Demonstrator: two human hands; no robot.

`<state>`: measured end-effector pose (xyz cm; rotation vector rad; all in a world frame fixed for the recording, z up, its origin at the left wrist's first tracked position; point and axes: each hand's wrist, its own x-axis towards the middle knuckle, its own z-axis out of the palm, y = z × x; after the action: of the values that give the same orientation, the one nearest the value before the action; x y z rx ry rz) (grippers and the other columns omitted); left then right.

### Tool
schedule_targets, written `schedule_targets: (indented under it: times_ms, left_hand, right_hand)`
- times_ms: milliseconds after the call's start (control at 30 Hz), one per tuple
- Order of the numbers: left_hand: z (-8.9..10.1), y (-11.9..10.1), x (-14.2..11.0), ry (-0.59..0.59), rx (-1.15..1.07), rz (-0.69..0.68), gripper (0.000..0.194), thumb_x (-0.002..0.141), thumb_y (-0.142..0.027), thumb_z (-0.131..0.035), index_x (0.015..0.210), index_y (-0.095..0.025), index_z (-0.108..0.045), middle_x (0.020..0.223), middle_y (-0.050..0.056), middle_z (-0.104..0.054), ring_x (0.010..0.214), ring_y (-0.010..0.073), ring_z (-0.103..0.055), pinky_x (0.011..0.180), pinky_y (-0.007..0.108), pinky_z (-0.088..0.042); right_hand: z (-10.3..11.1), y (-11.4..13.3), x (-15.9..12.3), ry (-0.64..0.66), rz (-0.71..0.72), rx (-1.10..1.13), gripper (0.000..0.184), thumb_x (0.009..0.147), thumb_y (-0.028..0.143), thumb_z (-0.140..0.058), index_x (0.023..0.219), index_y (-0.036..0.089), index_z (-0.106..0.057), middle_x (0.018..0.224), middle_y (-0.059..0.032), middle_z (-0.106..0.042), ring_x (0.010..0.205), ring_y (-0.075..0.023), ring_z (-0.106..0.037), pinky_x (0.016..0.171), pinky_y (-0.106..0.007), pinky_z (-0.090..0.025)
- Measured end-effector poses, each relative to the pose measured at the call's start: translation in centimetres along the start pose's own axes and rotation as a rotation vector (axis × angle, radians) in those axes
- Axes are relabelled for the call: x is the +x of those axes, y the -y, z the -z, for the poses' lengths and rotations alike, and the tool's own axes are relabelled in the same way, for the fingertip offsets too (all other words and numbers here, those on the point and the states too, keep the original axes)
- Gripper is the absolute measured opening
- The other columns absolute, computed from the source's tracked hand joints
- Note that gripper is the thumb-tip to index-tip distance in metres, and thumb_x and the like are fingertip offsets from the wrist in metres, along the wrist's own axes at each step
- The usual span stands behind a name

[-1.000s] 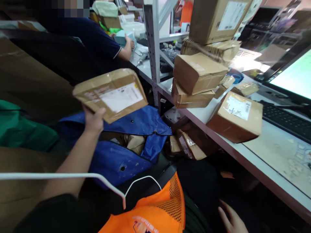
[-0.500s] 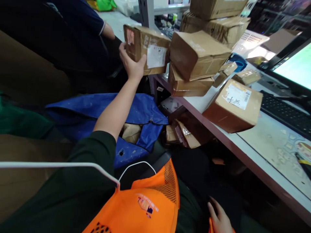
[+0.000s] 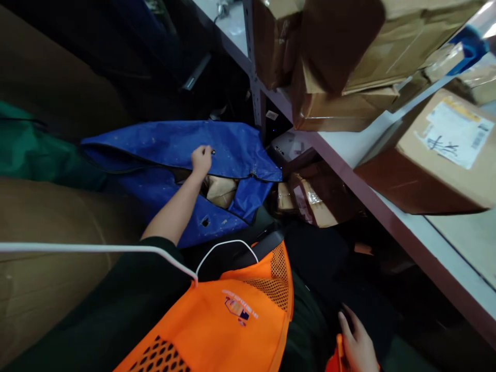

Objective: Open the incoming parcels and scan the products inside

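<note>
My left hand [image 3: 202,160] is closed at the upper flap of a blue bag [image 3: 228,134], its fingers curled beside a small dark eyelet. The bag lies with its long zipped mouth parted, and a crumpled brown package [image 3: 221,191] shows inside. My right hand [image 3: 357,338] rests low at the right over dark clothing, thumb and forefinger apart; its other fingers are partly hidden. A bit of orange cloth [image 3: 336,357] touches it. Beside the rack post stands a brown carton [image 3: 274,44], against the stacked boxes [image 3: 349,111].
A labelled box [image 3: 437,150] overhangs the white desk's edge [image 3: 411,227]. Below the desk lie more cardboard packages [image 3: 313,199]. An orange vest [image 3: 228,310] with a white hanger [image 3: 116,249] covers my lap. Green fabric [image 3: 42,150] and a large carton [image 3: 46,268] are at the left.
My left hand carried a carton from above the blue bag to beside the stack, let go, and came down to the bag's flap. My right hand has stayed low. The view has tipped downward.
</note>
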<state>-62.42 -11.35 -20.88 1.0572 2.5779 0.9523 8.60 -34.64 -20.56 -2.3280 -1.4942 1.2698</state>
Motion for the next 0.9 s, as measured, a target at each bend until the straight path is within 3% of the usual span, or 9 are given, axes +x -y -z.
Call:
schedule_targets:
  times_ms: [133,200,300,400,467,533,733,800,900]
  left_hand:
    - [4.3,11.3,-6.5,0.159,0.149,0.186,0.013,0.080,-0.021,-0.068,0.073,-0.015,-0.059,0.095,0.017,-0.070,0.115,0.0315,-0.060,0.109,0.041,-0.041]
    - [6.8,14.9,-8.4,0.218,0.202,0.288,0.023,0.070,-0.016,-0.075,0.064,-0.015,-0.053,0.089,0.016,-0.069,0.117,0.0342,-0.059,0.113,0.047,-0.038]
    - [10.3,18.0,-9.2,0.225,0.236,0.403,0.028,0.075,-0.016,-0.076,0.064,-0.015,-0.051,0.089,0.015,-0.068,0.118,0.0329,-0.059,0.114,0.052,-0.037]
    - [12.7,18.9,-7.9,0.117,0.197,0.406,0.016,0.088,-0.021,-0.070,0.085,-0.008,-0.061,0.118,0.018,-0.068,0.125,0.0269,-0.055,0.119,0.047,-0.034]
    - [13.1,18.6,-6.1,0.023,0.137,0.411,0.025,0.097,-0.026,-0.063,0.108,-0.004,-0.062,0.137,0.018,-0.061,0.130,0.0225,-0.051,0.122,0.041,-0.032]
    - [12.9,18.1,-3.9,-0.018,0.045,0.469,0.037,0.104,-0.033,-0.055,0.123,-0.001,-0.057,0.142,0.018,-0.058,0.127,0.0192,-0.052,0.121,0.038,-0.034]
    - [11.5,16.6,-0.5,0.234,-0.270,0.756,0.069,0.110,-0.058,-0.025,0.127,0.005,-0.048,0.097,0.011,-0.065,0.087,0.0177,-0.061,0.093,0.047,-0.056]
    - [11.2,15.9,-0.6,0.274,-0.309,0.770,0.070,0.110,-0.058,-0.019,0.129,0.004,-0.043,0.089,0.006,-0.060,0.084,0.0170,-0.058,0.092,0.047,-0.056]
    - [10.3,14.1,-1.7,0.299,-0.324,0.679,0.060,0.110,-0.053,-0.015,0.125,-0.003,-0.045,0.082,0.001,-0.055,0.081,0.0151,-0.056,0.090,0.042,-0.057]
  right_hand:
    - [1.1,0.6,1.1,0.032,0.027,-0.052,0.090,0.076,0.082,-0.052,0.131,0.012,-0.065,0.142,-0.0200,-0.066,0.143,-0.0413,-0.055,0.125,-0.054,-0.040]
    - [1.9,1.1,1.9,0.029,0.063,-0.082,0.090,0.075,0.082,-0.053,0.129,0.011,-0.066,0.141,-0.0207,-0.067,0.141,-0.0415,-0.056,0.124,-0.053,-0.041]
    - [2.8,2.1,3.0,0.008,0.108,-0.127,0.092,0.072,0.082,-0.055,0.129,0.011,-0.067,0.139,-0.0210,-0.068,0.140,-0.0424,-0.057,0.123,-0.053,-0.043]
    - [2.6,3.1,3.6,-0.014,0.132,-0.163,0.089,0.072,0.082,-0.056,0.127,0.013,-0.069,0.137,-0.0197,-0.070,0.137,-0.0433,-0.059,0.120,-0.055,-0.046]
    - [2.2,3.8,3.7,-0.007,0.154,-0.178,0.088,0.073,0.082,-0.055,0.127,0.014,-0.070,0.136,-0.0193,-0.070,0.135,-0.0428,-0.061,0.118,-0.054,-0.048]
    - [1.8,4.4,3.4,0.010,0.179,-0.189,0.087,0.075,0.081,-0.054,0.127,0.014,-0.070,0.137,-0.0190,-0.070,0.134,-0.0418,-0.062,0.116,-0.053,-0.050]
    - [2.5,3.9,1.7,-0.016,0.175,-0.181,0.084,0.078,0.080,-0.053,0.128,0.014,-0.070,0.138,-0.0189,-0.069,0.136,-0.0415,-0.061,0.117,-0.054,-0.050]
    - [2.6,3.1,1.2,-0.036,0.143,-0.154,0.083,0.079,0.079,-0.054,0.128,0.014,-0.069,0.139,-0.0183,-0.069,0.137,-0.0410,-0.060,0.117,-0.053,-0.050]
    - [2.0,2.3,0.9,-0.069,0.112,-0.105,0.080,0.079,0.078,-0.054,0.126,0.016,-0.070,0.138,-0.0172,-0.070,0.137,-0.0397,-0.060,0.118,-0.052,-0.049]
